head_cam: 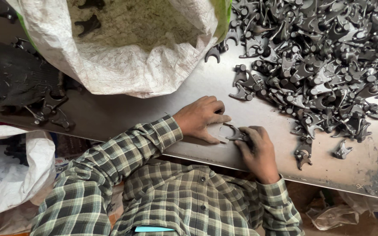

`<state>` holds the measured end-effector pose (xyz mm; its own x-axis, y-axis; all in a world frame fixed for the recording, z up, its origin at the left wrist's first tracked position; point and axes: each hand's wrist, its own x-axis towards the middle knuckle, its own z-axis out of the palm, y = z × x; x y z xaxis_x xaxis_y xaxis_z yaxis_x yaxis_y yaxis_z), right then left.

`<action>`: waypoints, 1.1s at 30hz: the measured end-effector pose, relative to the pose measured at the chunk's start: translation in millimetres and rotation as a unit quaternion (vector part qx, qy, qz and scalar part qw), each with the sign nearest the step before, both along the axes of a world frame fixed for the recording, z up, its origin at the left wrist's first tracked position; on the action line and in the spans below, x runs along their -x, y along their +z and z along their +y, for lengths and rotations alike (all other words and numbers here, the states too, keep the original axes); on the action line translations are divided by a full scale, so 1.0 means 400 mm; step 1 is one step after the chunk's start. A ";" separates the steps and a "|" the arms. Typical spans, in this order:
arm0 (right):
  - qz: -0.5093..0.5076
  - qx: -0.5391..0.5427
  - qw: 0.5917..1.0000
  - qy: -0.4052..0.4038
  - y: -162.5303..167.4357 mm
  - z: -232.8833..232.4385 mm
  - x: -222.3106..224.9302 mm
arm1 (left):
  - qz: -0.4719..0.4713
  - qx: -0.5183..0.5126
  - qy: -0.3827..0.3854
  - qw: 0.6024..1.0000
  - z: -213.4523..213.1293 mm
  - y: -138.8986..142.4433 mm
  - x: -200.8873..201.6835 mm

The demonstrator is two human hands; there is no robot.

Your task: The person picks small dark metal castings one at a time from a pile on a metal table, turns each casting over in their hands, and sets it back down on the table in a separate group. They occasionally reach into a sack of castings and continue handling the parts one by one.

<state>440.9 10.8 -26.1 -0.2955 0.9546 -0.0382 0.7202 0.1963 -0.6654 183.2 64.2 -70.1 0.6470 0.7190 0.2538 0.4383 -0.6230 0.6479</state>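
Nearest the camera, a green and white checked shirt [184, 201] is seen, its sleeves leading up to both hands at the near edge of the counter [154, 109]. The left hand [201, 118] is laid knuckles up on a small pale flat plate [218, 131], with the fingers curled over it and the plate pressed to the counter. Just beside the plate, on its right, the right hand [259, 150] is closed around a dark forked metal part [237, 134]; the part is pinched between thumb and fingers, and its fork end is held against the edge of the plate.

Right of the plate and a little apart, two loose parts [303, 154] and a single one [343, 150] are seen lying on the bare counter. Left of the plate, below the counter edge, a white sack [9, 175] is seen with dark parts showing in its mouth.

Beyond the plate and to its right, a big heap of the same dark forked parts [324, 57] is spread across the counter. Beyond the plate and to its left, an open white woven sack [123, 52] is stood on the counter, with a few dark parts lying inside on its pale lining. Further left of that sack, more dark parts [44, 109] are scattered beside a black mat [14, 74].
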 end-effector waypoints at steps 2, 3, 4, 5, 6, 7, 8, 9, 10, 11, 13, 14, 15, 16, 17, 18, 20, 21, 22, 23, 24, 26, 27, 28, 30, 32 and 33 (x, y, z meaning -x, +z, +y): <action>0.154 0.120 0.978 -0.075 -0.006 0.010 -0.042 | 0.004 0.009 -0.002 1.000 0.001 -0.002 -0.004; 0.299 0.222 0.918 -0.138 -0.006 0.024 -0.070 | -0.002 0.003 -0.001 1.000 0.003 -0.003 -0.003; 0.432 0.317 0.821 -0.197 -0.010 0.031 -0.088 | -0.007 -0.002 0.000 1.000 0.005 -0.003 -0.001; 0.457 0.291 0.823 -0.171 -0.016 0.032 -0.100 | -0.012 -0.005 0.000 1.000 0.002 -0.004 -0.002; 0.482 0.264 0.823 -0.145 -0.020 0.041 -0.109 | -0.011 0.003 0.001 1.000 0.001 -0.003 -0.002; 0.507 0.235 0.821 -0.116 -0.025 0.057 -0.111 | -0.009 0.010 0.001 1.000 0.002 -0.002 -0.001; 0.404 0.155 0.892 -0.128 -0.039 0.071 -0.095 | -0.006 0.017 0.001 1.000 0.001 -0.001 -0.001; 0.291 0.073 0.944 -0.139 -0.055 0.084 -0.066 | -0.010 0.014 0.000 1.000 0.000 0.000 -0.002; 0.172 -0.012 0.974 -0.147 -0.061 0.102 -0.044 | -0.012 0.010 -0.001 1.000 0.000 0.002 -0.001; 0.093 -0.077 0.986 -0.113 -0.060 0.122 -0.025 | -0.014 0.005 0.000 1.000 0.001 0.003 0.002; -0.072 -0.199 0.976 -0.043 -0.060 0.157 0.027 | -0.017 -0.001 0.001 1.000 0.000 0.006 0.005; -0.074 -0.198 0.977 -0.034 -0.054 0.173 0.045 | -0.018 -0.006 0.001 1.000 0.002 0.006 0.006; -0.077 -0.197 0.977 -0.024 -0.049 0.185 0.061 | -0.016 -0.004 -0.001 1.000 0.003 0.006 0.006; -0.080 -0.196 0.977 -0.014 -0.041 0.189 0.069 | -0.015 -0.001 -0.003 1.000 0.002 0.006 0.006; -0.091 -0.186 0.978 -0.015 -0.032 0.186 0.068 | -0.014 0.001 -0.003 1.000 0.003 0.006 0.006; -0.102 -0.176 0.979 -0.015 -0.022 0.176 0.059 | -0.016 0.000 -0.004 1.000 0.004 0.006 0.005; -0.103 -0.137 0.985 -0.024 -0.012 0.143 0.038 | -0.020 -0.001 -0.003 1.000 0.003 0.004 0.005; -0.094 -0.108 0.989 -0.034 -0.007 0.123 0.019 | -0.020 0.000 -0.003 1.000 0.003 0.003 0.003; -0.085 -0.078 0.992 -0.044 -0.002 0.105 0.000 | -0.021 0.003 -0.003 1.000 0.004 0.002 0.000; -0.075 -0.064 0.994 -0.041 0.003 0.089 -0.021 | -0.023 0.006 -0.002 1.000 0.003 0.001 -0.002; -0.066 -0.049 0.996 -0.039 0.009 0.073 -0.040 | -0.024 0.003 0.001 1.000 0.001 0.000 -0.002; -0.056 -0.049 0.997 -0.030 0.011 0.049 -0.057 | -0.025 -0.004 0.000 1.000 0.001 -0.002 -0.003; -0.055 -0.065 0.996 -0.022 0.014 0.034 -0.061 | -0.024 -0.003 0.003 1.000 0.000 -0.002 -0.004; -0.053 -0.082 0.995 -0.014 0.014 0.021 -0.058 | -0.024 -0.001 0.004 1.000 0.000 -0.003 -0.003; -0.030 -0.066 0.997 -0.027 0.008 0.007 -0.038 | -0.018 0.006 0.005 1.000 0.001 -0.002 -0.004; -0.019 -0.057 0.998 -0.031 0.007 0.003 -0.019 | -0.006 0.020 0.003 1.000 0.001 0.001 -0.005; -0.021 -0.055 0.998 -0.028 0.008 0.005 -0.012 | -0.010 0.017 0.005 1.000 0.002 0.002 -0.005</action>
